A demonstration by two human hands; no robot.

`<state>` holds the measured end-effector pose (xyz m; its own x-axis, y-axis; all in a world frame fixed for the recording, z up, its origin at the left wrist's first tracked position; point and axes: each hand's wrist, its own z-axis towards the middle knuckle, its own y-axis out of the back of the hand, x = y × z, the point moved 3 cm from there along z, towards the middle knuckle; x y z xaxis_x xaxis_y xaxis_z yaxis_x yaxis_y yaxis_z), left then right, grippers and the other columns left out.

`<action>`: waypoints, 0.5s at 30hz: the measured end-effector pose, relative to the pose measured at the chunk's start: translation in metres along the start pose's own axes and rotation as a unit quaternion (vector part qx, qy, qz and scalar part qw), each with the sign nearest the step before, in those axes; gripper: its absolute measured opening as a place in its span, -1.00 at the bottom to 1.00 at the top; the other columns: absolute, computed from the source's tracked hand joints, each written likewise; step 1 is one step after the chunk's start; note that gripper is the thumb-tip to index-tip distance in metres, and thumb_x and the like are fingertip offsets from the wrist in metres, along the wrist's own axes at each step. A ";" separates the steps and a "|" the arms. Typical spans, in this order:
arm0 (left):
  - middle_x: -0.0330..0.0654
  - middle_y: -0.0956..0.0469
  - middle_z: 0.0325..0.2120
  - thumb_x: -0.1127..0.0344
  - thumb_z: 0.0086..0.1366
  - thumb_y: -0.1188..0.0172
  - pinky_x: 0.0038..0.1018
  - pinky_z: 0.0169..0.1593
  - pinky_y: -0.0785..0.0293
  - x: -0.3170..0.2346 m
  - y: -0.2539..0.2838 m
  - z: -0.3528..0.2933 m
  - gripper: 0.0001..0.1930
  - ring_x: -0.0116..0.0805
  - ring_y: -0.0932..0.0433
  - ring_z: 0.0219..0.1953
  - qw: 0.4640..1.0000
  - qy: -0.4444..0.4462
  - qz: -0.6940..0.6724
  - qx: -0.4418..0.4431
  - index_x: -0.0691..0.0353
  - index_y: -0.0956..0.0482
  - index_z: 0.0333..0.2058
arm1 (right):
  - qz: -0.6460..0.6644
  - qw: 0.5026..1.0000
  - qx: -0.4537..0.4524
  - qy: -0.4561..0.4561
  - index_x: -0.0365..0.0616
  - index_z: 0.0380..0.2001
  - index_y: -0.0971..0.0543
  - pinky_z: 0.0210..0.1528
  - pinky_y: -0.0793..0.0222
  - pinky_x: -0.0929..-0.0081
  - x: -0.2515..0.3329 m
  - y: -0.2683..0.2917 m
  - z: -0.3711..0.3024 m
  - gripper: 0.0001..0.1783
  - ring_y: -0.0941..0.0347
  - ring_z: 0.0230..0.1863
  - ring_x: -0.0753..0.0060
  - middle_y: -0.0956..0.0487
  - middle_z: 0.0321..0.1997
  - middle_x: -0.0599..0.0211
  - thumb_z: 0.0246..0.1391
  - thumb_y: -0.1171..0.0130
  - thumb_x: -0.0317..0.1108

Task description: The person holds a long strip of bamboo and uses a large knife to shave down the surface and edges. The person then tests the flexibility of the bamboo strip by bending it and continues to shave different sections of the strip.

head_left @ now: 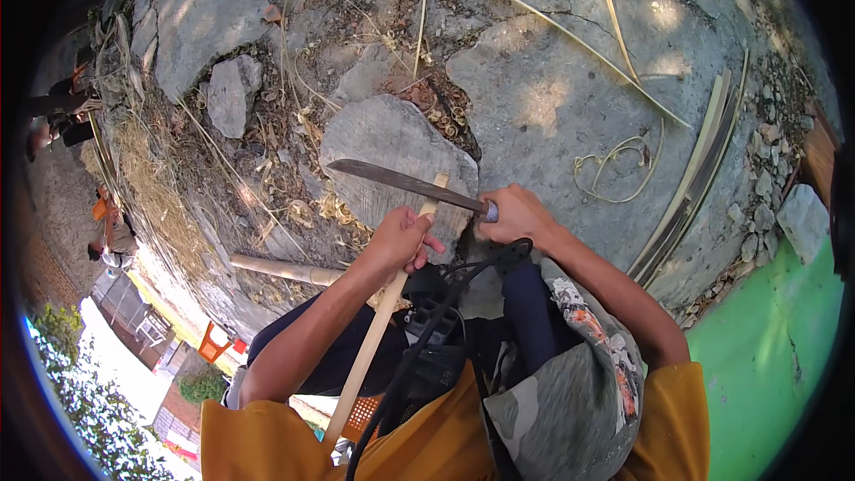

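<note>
My right hand [518, 216] is closed round the handle of a machete [405, 182], whose long dark blade reaches left over a flat grey stone slab [374, 138]. A pale split bamboo strip [372, 338] runs from beside my body up to the slab, and its far end lies at the blade, seemingly just under it. My left hand [405, 239] grips this strip a little below the blade, fingers curled about it. Whether the edge touches the strip, I cannot tell. A round bamboo pole [285, 269] lies on the ground left of my left forearm.
Long thin strips [695, 178] lie bundled on the concrete at the right, near rubble and a green surface [766, 347]. Loose strips [583, 49] and a curled strip [614, 160] lie ahead. A dark cable [419, 338] crosses my lap. Other people [116, 236] are at the far left.
</note>
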<state>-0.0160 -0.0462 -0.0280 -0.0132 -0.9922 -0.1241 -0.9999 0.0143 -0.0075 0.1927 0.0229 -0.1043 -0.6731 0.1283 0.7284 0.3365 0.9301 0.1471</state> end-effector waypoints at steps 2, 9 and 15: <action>0.03 -0.62 -0.49 0.22 0.51 -0.01 -0.52 -0.75 -0.23 -0.001 -0.002 0.002 -0.75 -0.50 -0.41 -0.76 1.000 0.009 -0.023 0.014 0.28 -0.22 -0.20 | -0.011 1.000 -0.015 -0.019 -0.21 -0.38 -0.67 -0.18 -0.52 -0.01 -0.019 -0.001 0.009 -0.63 -0.58 -0.30 -0.33 -0.62 -0.44 -0.20 -0.26 -0.25 -0.18; 0.02 -0.63 -0.48 0.21 0.51 -0.01 -0.54 -0.75 -0.19 0.004 -0.002 0.000 -0.75 -0.52 -0.38 -0.76 1.000 0.002 -0.008 0.011 0.28 -0.23 -0.20 | 0.001 0.999 -0.008 0.039 -0.21 -0.37 -0.66 -0.18 -0.51 0.02 -0.003 -0.015 -0.006 -0.65 -0.56 -0.33 -0.32 -0.62 -0.46 -0.18 -0.25 -0.25 -0.21; 0.03 -0.62 -0.49 0.22 0.52 0.00 -0.53 -0.75 -0.19 0.000 -0.008 -0.002 -0.76 -0.51 -0.38 -0.77 1.000 -0.016 -0.002 -0.023 0.27 -0.22 -0.21 | -0.005 1.000 -0.009 -0.005 -0.23 -0.32 -0.68 -0.14 -0.54 0.00 -0.004 -0.006 0.000 -0.61 -0.60 -0.28 -0.30 -0.64 -0.40 -0.19 -0.23 -0.27 -0.19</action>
<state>-0.0080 -0.0460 -0.0262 -0.0089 -0.9877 -0.1563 -0.9993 0.0030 0.0380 0.1932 0.0165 -0.1083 -0.6830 0.1234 0.7199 0.3421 0.9249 0.1660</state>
